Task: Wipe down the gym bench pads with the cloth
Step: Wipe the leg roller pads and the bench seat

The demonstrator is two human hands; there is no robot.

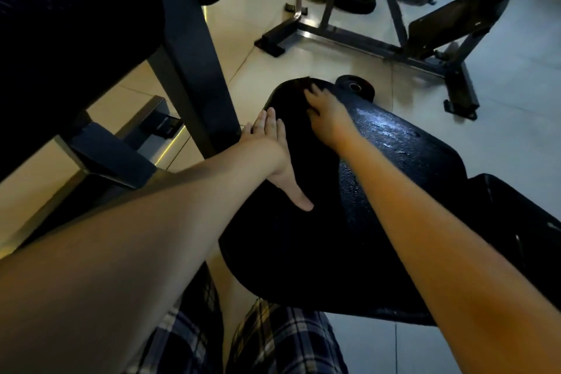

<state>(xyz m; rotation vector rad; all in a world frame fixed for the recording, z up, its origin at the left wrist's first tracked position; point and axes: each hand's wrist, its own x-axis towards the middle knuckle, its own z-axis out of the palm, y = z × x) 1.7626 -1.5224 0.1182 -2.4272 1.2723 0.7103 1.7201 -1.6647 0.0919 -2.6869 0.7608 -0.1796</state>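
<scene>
Pull cloth lengthwise from far end of bench pad toward body, with right fingers spread on it and left fingers flat.

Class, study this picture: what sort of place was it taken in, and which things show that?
Most likely a gym or weights room. A black padded bench fills the middle, a round weight plate lies on the tiled floor beyond it, and a metal-framed exercise station stands farther back.

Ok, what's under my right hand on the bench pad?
The right hand lies on the far end of the black pad. A dark reddish patch, probably the cloth, shows just beyond it; the rest is covered by the hand.
</scene>
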